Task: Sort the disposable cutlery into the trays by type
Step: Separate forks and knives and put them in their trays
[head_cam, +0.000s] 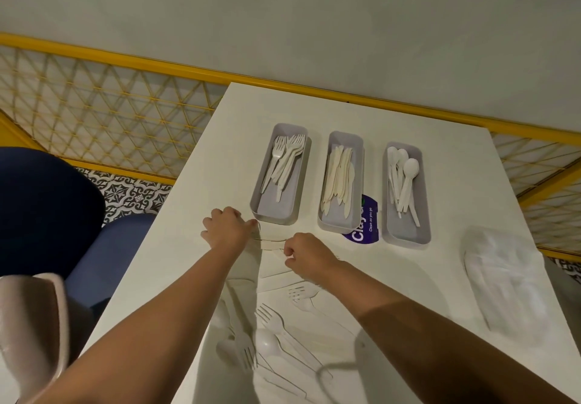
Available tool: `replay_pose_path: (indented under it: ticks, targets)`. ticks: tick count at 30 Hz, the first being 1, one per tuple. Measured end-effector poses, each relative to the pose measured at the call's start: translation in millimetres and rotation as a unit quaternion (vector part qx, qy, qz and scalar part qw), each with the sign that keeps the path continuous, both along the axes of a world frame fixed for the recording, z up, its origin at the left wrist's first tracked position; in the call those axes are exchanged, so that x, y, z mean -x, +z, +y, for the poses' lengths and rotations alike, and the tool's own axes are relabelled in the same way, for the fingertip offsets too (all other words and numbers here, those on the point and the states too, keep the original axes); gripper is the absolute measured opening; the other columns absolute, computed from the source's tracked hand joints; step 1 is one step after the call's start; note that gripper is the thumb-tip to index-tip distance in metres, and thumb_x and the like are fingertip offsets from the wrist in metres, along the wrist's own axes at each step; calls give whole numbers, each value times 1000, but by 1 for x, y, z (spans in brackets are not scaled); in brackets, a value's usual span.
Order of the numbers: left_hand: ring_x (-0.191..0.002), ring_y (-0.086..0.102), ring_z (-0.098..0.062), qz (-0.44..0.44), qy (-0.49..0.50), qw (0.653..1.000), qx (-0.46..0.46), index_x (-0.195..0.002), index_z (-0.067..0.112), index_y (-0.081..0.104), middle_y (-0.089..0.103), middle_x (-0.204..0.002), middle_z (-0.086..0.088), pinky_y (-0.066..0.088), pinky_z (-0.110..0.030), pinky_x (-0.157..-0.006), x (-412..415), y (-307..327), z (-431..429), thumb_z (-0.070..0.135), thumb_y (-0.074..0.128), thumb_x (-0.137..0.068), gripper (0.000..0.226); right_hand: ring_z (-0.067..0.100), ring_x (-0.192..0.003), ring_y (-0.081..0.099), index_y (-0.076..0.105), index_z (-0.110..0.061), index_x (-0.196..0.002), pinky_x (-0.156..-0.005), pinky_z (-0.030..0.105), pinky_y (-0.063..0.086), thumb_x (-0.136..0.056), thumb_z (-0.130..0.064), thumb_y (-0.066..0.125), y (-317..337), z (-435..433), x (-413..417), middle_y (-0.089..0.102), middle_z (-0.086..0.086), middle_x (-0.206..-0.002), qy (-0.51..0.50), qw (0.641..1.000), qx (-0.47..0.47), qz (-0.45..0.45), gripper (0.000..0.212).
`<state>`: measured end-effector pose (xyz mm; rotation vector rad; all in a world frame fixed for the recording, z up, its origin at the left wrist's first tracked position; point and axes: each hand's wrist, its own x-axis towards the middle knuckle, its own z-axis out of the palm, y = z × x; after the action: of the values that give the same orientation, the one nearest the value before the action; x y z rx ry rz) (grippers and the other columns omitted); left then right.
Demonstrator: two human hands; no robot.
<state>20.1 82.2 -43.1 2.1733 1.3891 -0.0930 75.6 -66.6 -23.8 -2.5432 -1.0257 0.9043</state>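
Left hand [226,227], right hand [306,254]: fingers curled, each pinching far edge of beige sheet [273,265]. Loose cutlery [273,340] by bench [220,158] near edge. Fork tray [273,211], knife tray [336,224], spoon tray [405,230] toward far edge.

Purple sticker [361,235] partly under mid tray [337,228].

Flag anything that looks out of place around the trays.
The trays look correctly sorted. Only oddity: a purple label lies partly covered by the knife tray, beside the spoon tray.
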Motion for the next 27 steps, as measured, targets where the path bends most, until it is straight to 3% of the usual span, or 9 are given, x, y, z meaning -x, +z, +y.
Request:
replay_pose_path:
  ticks: [6, 8, 12, 15, 18, 20, 22, 24, 27]
  targets:
    - [-119, 43, -30, 10, 26, 998, 47, -114, 16, 55, 53, -121, -8, 33, -40, -97, -5, -1, 2, 44, 68, -79, 46, 28, -110, 57, 57, -5, -118, -89, 31, 46, -92, -20, 56, -2, -1, 8, 57, 12, -121, 32, 997, 38, -67, 30]
    - [-114, 48, -29, 1, 29, 997, 68, -104, 16, 54, 58, -109, -6, 33, -39, -93, -6, -2, 1, 42, 70, -77, 40, 28, -111, 58, 56, -5, -120, -89, 31, 46, -92, -23, 56, -2, -1, 9, 58, 11, -121, 46, 994, 55, -85, 33]
    - [-87, 55, -23, -53, 41, 992, 110, -87, 17, 49, 55, -78, 2, 32, -38, -83, -5, -7, 1, 46, 69, -77, 36, 30, -108, 60, 58, -3, -117, -89, 33, 48, -92, -7, 51, 2, -3, 8, 61, 14, -118, 64, 989, 70, -116, 26]
    - [-81, 53, -21, -82, 31, 988, 124, -78, 18, 48, 53, -71, 5, 40, -41, -88, -3, -8, 2, 51, 64, -79, 36, 31, -105, 60, 59, -4, -117, -85, 33, 47, -90, -4, 49, 11, -6, 5, 62, 14, -116, 62, 991, 79, -92, 28]
    - [-84, 53, -22, -68, 5, 991, 111, -81, 17, 52, 54, -75, 4, 42, -41, -92, 0, -6, 0, 46, 57, -86, 30, 28, -89, 54, 60, -13, -88, -66, 28, 40, -89, -7, 47, 20, -11, -4, 60, 13, -98, 59, 994, 93, -15, 14]
    - [-89, 54, -23, -66, -8, 991, 116, -86, 17, 52, 57, -85, 2, 44, -41, -94, 2, -4, -2, 40, 57, -88, 24, 23, -84, 46, 51, -19, -69, -55, 24, 31, -88, -5, 43, 27, -14, -13, 51, 7, -84, 45, 993, 97, 43, 25]
    - [-92, 56, -25, -68, -23, 988, 140, -76, 18, 50, 58, -88, 0, 46, -41, -94, 4, -3, -4, 33, 60, -86, 20, 23, -83, 48, 64, -13, -98, -55, 22, 34, -90, -4, 38, 37, -17, -20, 52, 6, -91, 32, 990, 104, 90, 29]
    - [-96, 58, -26, -69, -31, 985, 154, -74, 19, 50, 59, -89, -1, 46, -42, -94, 6, -3, -6, 28, 62, -83, 18, 19, -70, 58, 51, -11, -131, -56, 21, 44, -92, -2, 35, 48, -22, -25, 57, 8, -88, -8, 982, 122, 143, 43]
    - [-99, 57, -25, -70, -37, 985, 152, -89, 15, 54, 59, -93, -1, 47, -41, -94, 7, -3, -12, 27, 60, -85, 15, 2, -36, 52, 47, -8, -134, -45, 15, 44, -93, 1, 34, 58, -31, -29, 54, 6, -65, -26, 976, 131, 171, 44]
